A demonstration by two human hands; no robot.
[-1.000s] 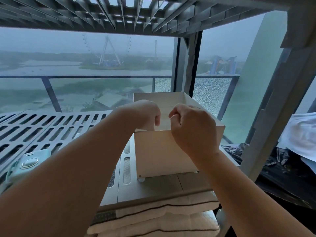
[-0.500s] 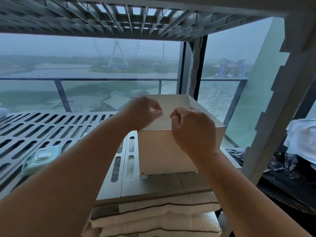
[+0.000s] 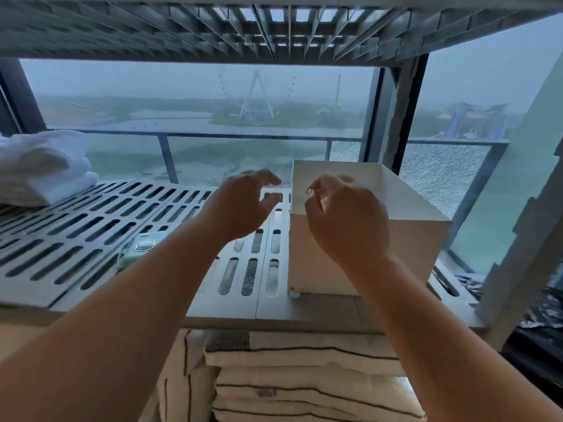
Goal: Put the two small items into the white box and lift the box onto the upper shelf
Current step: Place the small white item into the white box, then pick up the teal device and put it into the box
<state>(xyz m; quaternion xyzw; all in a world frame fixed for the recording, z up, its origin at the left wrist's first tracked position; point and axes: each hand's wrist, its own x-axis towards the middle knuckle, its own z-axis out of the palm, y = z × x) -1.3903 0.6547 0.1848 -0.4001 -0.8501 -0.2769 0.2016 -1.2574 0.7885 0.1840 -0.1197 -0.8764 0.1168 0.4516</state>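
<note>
Left hand: fingers loosely spread and curled, holding nothing, hovering above the slotted shelf just left of the box, not touching it. Slight motion blur on the fingertips.

Right hand: fingers half curled with thumb and forefinger apart, holding nothing; it sits in front of the near left corner of the box. Contact with the rim cannot be confirmed; it appears just clear.

Open-topped white rectangular box: stands upright on the grey slotted plastic shelf, toward its right end, close to the front edge. Small foot visible under its near left corner. Contents not visible from this angle.

Small mint-green device with a round silver button: lies on the same shelf left of the box, well apart from it, partly hidden behind the left forearm.

Folded white towels: far left end of the shelf.

Another grey slatted shelf spans overhead. Stack of white folded cloths with thin dark stripes below the front edge of the shelf carrying the box.

Background: large window with dark frame, hazy outdoor view with a large wheel structure
</note>
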